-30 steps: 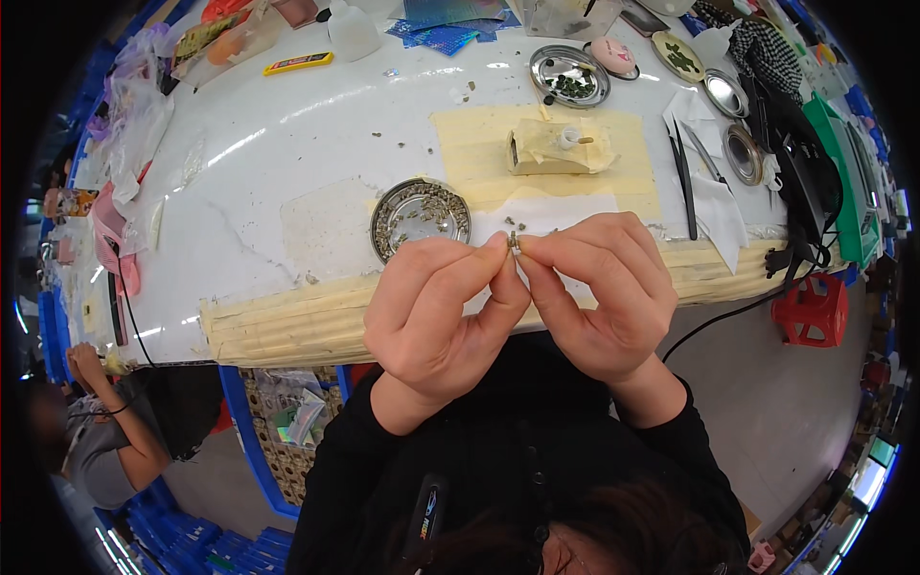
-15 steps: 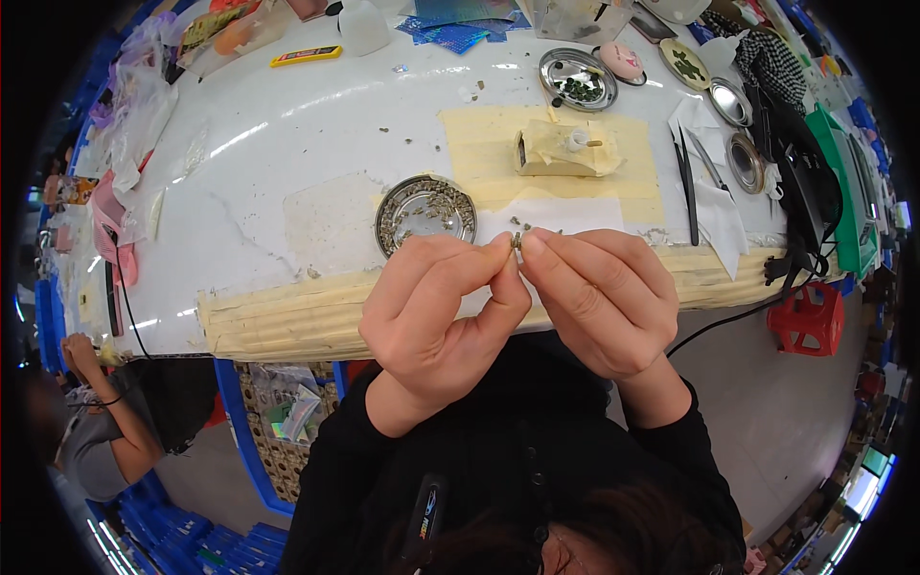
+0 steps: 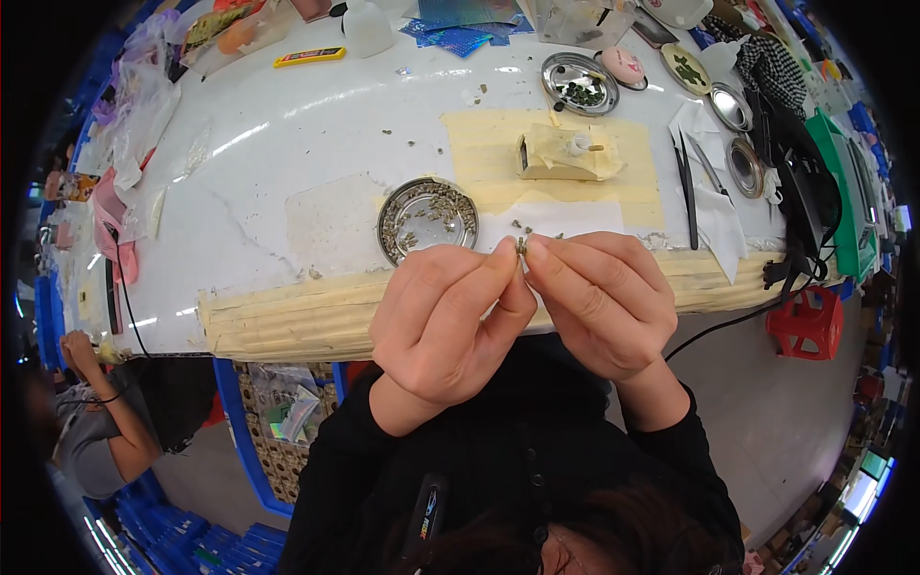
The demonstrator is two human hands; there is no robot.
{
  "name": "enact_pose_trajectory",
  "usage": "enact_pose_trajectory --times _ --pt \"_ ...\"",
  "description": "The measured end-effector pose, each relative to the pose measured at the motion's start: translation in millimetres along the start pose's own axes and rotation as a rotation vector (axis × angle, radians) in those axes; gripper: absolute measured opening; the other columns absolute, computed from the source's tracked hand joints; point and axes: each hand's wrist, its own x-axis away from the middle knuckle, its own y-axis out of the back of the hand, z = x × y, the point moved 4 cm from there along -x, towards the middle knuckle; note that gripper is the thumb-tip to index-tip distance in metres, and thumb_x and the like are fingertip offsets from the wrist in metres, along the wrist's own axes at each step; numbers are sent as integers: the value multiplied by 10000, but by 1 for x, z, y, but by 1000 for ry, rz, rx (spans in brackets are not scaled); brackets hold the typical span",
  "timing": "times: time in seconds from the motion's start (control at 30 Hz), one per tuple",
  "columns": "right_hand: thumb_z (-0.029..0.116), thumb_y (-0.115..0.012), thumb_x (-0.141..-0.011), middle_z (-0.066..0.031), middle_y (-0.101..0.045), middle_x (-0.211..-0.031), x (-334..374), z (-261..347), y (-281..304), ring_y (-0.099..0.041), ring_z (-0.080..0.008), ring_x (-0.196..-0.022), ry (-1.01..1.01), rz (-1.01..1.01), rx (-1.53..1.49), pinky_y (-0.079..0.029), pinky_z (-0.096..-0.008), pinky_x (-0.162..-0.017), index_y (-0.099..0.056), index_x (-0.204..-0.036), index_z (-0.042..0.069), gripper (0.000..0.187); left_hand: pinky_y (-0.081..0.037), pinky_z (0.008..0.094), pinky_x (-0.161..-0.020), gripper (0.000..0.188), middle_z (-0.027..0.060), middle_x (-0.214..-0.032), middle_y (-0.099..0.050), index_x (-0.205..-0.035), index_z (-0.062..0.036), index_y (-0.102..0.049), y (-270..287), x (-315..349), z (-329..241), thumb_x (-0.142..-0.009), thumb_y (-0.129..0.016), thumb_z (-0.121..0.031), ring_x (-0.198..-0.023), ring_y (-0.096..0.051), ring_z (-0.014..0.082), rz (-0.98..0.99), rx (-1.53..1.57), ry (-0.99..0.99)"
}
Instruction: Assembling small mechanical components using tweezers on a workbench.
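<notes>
From my end, nearest on the left, I see a blue crate (image 3: 251, 450) below the desk (image 3: 240, 225), with plastic packets on its patterned contents. The left hand (image 3: 446, 321) and right hand (image 3: 609, 297) meet at the desk's taped near edge (image 3: 287, 316), fingertips pinched together on 1 small piece (image 3: 521, 246); it is too small for me to make out its shape. The fingers hide part of the white paper (image 3: 580, 216), where a few loose bits lie just past them. A steel dish (image 3: 443, 235) of similar bits sits close on the left, its near rim covered by the left hand. Beyond the paper, a tape-wrapped block (image 3: 565, 163) stands straight ahead of the fingertips. To the right, black tweezers (image 3: 687, 187) lie beside a slim metal tool (image 3: 707, 158). Farther back are a yellow cutter (image 3: 310, 57), a white bottle (image 3: 368, 34), shiny blue sheets (image 3: 460, 40) and a dish of dark green pieces (image 3: 563, 69), with a pink round item (image 3: 624, 64) next to it.
</notes>
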Motion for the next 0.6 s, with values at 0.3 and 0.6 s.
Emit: enact_pose_trajectory --times 0.3,0.6 --pt "-4 -715 -610 -113 -702 -948 0 -1 1 -658 -236 -749 -17 7 -18 -532 -290 -638 -711 -1022 -30 413 -501 305 -559 287 91 -766 -616 -933 47 -695 1 1 -2 -655 -752 89 -647 -614 228 24 -28 -21" --pt "-6 -716 -605 -112 -702 -948 0 0 0 -656 -236 -748 -21 9 -20 -533 -291 -639 -712 -1018 -28 414 -499 303 -558 287 88 -758 -614 -924 46 -696 1 1 -2 -647 -751 95 -644 -614 226 21 -32 -24"
